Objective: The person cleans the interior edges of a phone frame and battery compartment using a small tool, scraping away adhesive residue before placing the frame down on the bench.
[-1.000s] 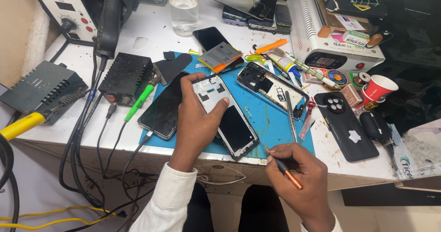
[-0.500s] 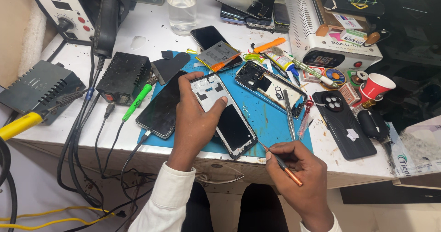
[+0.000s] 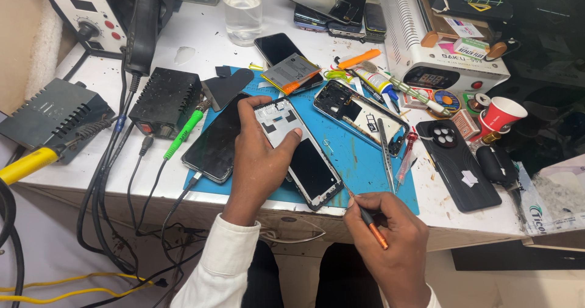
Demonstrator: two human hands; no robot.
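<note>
Head camera looks down on my two hands over a blue work mat (image 3: 365, 162) on a white bench (image 3: 201, 40). My left hand (image 3: 259, 155) lies on an opened phone frame (image 3: 298, 152), which rests slanted on the mat. The fingers are curled around the upper end of the frame and the thumb presses on its face, so the hand is partly closed and holds the frame in place. My right hand (image 3: 390, 244) is at the near edge of the bench, just beside the lower end of the frame. It is closed around a thin screwdriver with an orange handle (image 3: 368, 219), held like a pen; the metal tip points to the bottom corner of the frame, but I cannot tell if it touches.

A dark phone (image 3: 213, 146) lies face up just left of my left hand, partly under it. Behind the frame lies a second open phone body (image 3: 359, 116), and beside it tweezers (image 3: 385, 155). A black back cover (image 3: 457, 165) lies right of the mat, near a red paper cup (image 3: 503, 113). A green-handled tool (image 3: 186, 131) and a black box-shaped unit (image 3: 164, 98) are at the left.
</note>
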